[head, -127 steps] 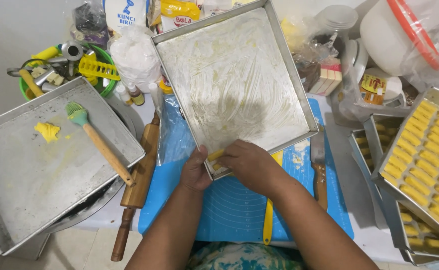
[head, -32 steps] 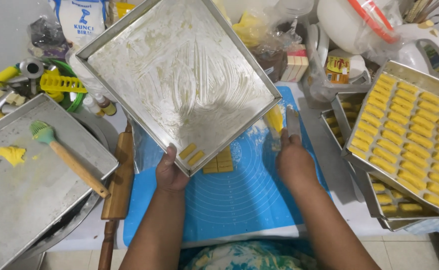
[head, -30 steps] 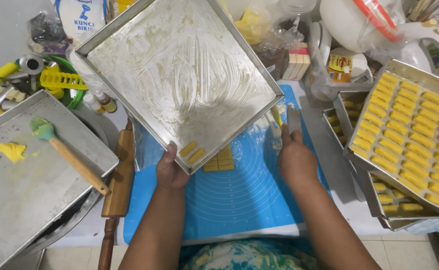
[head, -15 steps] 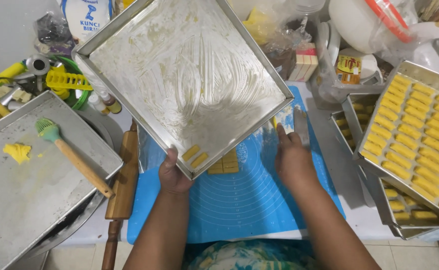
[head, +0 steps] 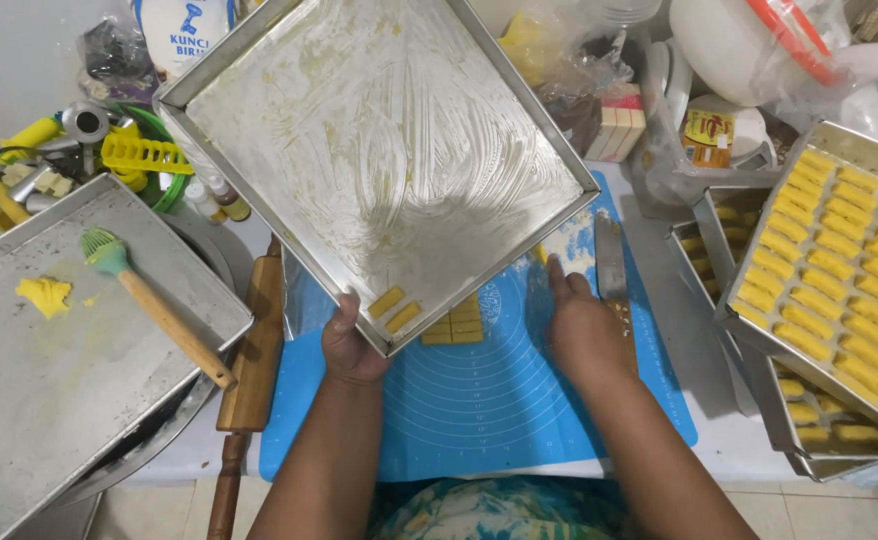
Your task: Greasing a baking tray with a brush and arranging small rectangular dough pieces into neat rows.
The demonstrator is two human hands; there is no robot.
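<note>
Fingers of left hand [head: 351, 345] pinch near corner of greased metal tray [head: 379, 160], thumb on the rim. Tray sits turned corner-on toward the person, long axis running near-left to far-right. Two dough strips [head: 394, 310] lie in that corner. Right hand [head: 584, 330] flat, fingers together, on blue mat [head: 499, 410]; knife [head: 611, 265] just beside it. Open mat lies between the forearms.

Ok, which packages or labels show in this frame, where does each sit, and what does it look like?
Flour bag: top left behind the big tray, white with blue print.
Small packet: upper right, yellow and red, under clear plastic.
Box: right of the tray's far corner, pale yellow and pink blocks.
</note>
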